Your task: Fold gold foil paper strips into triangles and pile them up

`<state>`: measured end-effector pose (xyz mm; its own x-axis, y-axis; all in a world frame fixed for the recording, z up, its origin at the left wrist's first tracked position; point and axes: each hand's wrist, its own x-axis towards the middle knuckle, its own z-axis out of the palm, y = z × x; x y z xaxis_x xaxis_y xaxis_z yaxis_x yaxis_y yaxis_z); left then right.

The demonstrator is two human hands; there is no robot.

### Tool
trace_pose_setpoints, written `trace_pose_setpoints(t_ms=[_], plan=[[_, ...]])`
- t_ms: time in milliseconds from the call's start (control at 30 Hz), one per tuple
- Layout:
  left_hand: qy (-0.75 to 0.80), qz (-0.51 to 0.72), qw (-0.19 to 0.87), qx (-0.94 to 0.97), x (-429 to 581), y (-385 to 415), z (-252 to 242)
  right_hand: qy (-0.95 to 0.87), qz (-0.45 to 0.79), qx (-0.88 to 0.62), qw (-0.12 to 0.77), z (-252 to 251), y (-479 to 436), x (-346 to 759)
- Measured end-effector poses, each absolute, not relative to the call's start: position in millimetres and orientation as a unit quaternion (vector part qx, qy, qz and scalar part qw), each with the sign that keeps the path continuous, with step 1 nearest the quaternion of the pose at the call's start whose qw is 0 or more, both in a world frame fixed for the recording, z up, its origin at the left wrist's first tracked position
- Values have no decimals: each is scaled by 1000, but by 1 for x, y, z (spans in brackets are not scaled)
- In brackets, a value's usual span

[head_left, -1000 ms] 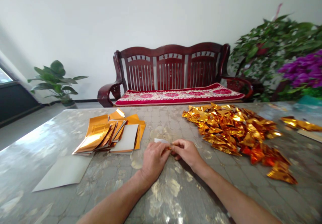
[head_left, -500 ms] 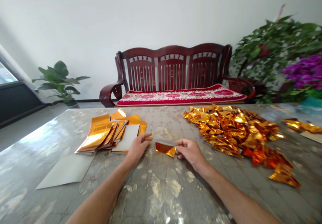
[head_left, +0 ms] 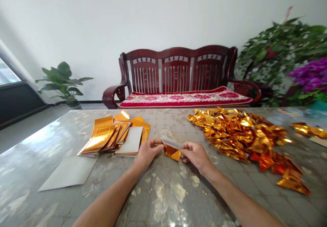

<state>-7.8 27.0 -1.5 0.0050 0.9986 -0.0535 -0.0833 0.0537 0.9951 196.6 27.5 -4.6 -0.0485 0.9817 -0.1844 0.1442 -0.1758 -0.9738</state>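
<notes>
Between my hands is a partly folded foil sheet (head_left: 172,152), with a pale grey strip along its top and shiny gold below. My left hand (head_left: 150,151) pinches its left end, fingers closed. At the right end, the thumb and fingers of my right hand (head_left: 193,155) grip it. Left of my left hand lies a stack of gold foil sheets (head_left: 103,131), with a grey-backed sheet (head_left: 130,140) on its near right part. A heap of folded gold foil pieces (head_left: 236,131) spreads to the right of my right hand.
A single grey sheet (head_left: 68,173) lies at the left on the patterned table (head_left: 163,199). Orange-red pieces (head_left: 265,159) and clear plastic (head_left: 284,114) are at the right. Beyond the table stand a dark red wooden bench (head_left: 176,70), a potted plant (head_left: 63,82) and purple flowers (head_left: 310,74).
My left hand has moved right and closed on the left end of the foil sheet. The sheet now tilts down toward the right, still held by my right hand.
</notes>
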Motion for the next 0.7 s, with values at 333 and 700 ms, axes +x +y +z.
trace_pose_setpoints(t_ms=[333,700], plan=[[512,500,532,453,0,28,2,-508,512,-563,403,-7,29,197],[530,480,510,478,4,30,-8,-510,505,-552,424,-12,32,199]])
